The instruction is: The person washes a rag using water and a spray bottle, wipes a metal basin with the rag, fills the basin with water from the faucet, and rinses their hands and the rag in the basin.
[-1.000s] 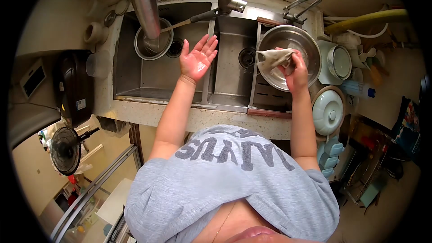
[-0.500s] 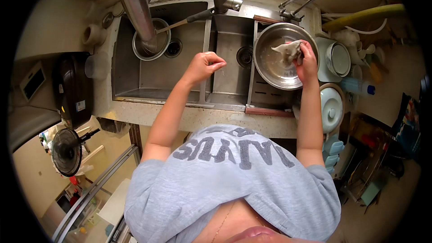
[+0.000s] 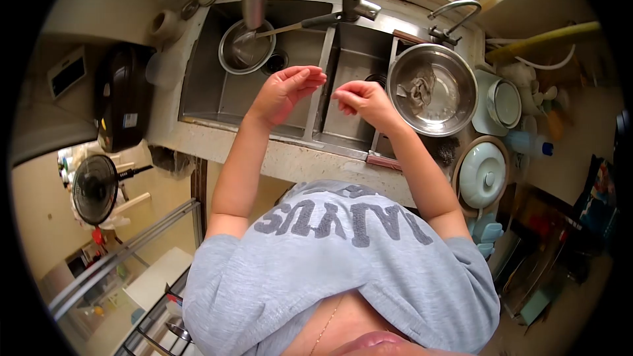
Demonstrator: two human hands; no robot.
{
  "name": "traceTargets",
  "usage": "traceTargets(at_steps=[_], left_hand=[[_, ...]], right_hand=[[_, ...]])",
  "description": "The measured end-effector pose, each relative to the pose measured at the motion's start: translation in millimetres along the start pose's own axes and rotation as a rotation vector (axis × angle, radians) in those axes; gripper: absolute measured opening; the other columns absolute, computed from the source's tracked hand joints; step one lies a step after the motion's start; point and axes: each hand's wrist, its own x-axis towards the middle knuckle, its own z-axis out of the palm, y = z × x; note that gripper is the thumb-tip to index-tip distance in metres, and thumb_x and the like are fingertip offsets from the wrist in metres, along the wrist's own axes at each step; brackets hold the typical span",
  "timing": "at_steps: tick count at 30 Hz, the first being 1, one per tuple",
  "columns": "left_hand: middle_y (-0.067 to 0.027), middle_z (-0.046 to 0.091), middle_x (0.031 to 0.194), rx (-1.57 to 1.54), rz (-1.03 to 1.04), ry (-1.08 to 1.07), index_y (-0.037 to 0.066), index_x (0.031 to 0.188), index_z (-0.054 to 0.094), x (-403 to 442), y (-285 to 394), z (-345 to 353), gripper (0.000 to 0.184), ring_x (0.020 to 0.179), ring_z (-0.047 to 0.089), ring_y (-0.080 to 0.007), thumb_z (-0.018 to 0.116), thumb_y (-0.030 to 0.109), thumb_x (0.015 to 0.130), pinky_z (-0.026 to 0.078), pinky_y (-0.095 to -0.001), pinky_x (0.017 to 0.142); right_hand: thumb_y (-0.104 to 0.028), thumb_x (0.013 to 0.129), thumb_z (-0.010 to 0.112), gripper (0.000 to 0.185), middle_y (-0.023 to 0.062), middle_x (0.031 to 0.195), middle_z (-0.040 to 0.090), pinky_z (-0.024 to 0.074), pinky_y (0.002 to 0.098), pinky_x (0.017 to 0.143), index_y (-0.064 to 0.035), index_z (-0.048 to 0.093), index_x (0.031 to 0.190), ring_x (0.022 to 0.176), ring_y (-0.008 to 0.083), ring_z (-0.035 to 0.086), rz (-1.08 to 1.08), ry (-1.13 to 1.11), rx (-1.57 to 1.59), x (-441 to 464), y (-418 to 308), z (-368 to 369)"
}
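Observation:
My left hand (image 3: 287, 95) is above the left sink basin near the divider, its fingers stretched out and nothing in its grasp. Close by, over the middle basin (image 3: 353, 79), my right hand (image 3: 368, 102) has its fingers curled in; whether anything small is between them is hidden. The two hands are apart. To the right of the right hand stands a wide steel bowl (image 3: 459, 115). In it lies a limp, crumpled greyish piece (image 3: 420, 92), cloth or food, I cannot tell which.
A steel pot (image 3: 227, 59) holding a dark-handled strainer (image 3: 320, 21) stands in the left basin (image 3: 217, 102). Taps (image 3: 359, 5) rise behind the sink. At right are stacked bowls (image 3: 506, 102) and a pale blue lidded dish (image 3: 483, 175). The counter edge (image 3: 264, 158) runs in front.
My right hand has let go of the greyish piece, now in the bowl, and moved left towards my left hand. The left hand's pinched fingers have straightened. The camera view has shifted.

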Motion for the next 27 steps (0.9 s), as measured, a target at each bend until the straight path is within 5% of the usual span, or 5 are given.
traceTargets(at_steps=[1,15,19,25,27], left_hand=[[-0.012,0.059,0.097,-0.008,0.018,0.02,-0.001,0.101,0.056,-7.0,0.7,-7.0,0.024,0.093,0.056,-0.019,0.05,0.016,0.085,0.043,-0.0302,0.086],[-0.0118,0.057,0.104,-0.162,0.173,0.297,0.0,0.107,0.053,-100.8,-14.3,-57.9,0.029,0.099,0.054,-0.019,0.046,0.02,0.087,0.042,-0.0308,0.087],[-0.0082,0.059,0.095,0.455,0.172,0.682,0.001,0.102,0.056,-118.6,-14.6,-85.4,0.024,0.091,0.056,-0.0147,0.049,0.018,0.086,0.044,-0.0267,0.082],[-0.0089,0.059,0.096,-0.313,0.266,0.357,0.001,0.102,0.056,-134.2,7.2,-103.1,0.029,0.091,0.056,-0.0157,0.048,0.024,0.087,0.044,-0.0262,0.082],[-0.0103,0.059,0.099,-0.341,0.255,0.314,0.001,0.104,0.055,-145.1,18.1,-101.1,0.034,0.093,0.056,-0.017,0.044,0.029,0.088,0.044,-0.0271,0.082]], right_hand=[[-0.015,0.083,0.055,0.015,0.0003,0.064,0.057,0.0421,0.0178,0.055,-0.0015,0.062,0.081,0.059,0.0051,0.051,-0.026,0.047,0.072,-2.1,0.7,-0.3],[-0.016,0.082,0.057,0.017,0.0003,0.067,0.057,0.0409,0.0183,0.055,-0.0012,0.063,0.085,0.058,0.0055,0.05,-0.108,0.066,0.11,25.4,14.4,-29.0],[-0.016,0.082,0.057,0.018,0.0002,0.066,0.057,0.0405,0.018,0.054,0.0002,0.063,0.086,0.058,0.0053,0.049,-0.08,0.02,-0.048,28.6,5.1,-22.4],[-0.015,0.081,0.057,0.017,0.0014,0.065,0.057,0.0415,0.0191,0.056,0.0005,0.063,0.086,0.059,0.0061,0.05,-0.122,-0.044,-0.223,30.3,-29.2,55.5],[-0.015,0.081,0.058,0.017,0.002,0.066,0.057,0.0424,0.0192,0.057,0.0008,0.063,0.085,0.06,0.0068,0.051,-0.162,-0.093,-0.27,38.9,-31.5,96.0]])
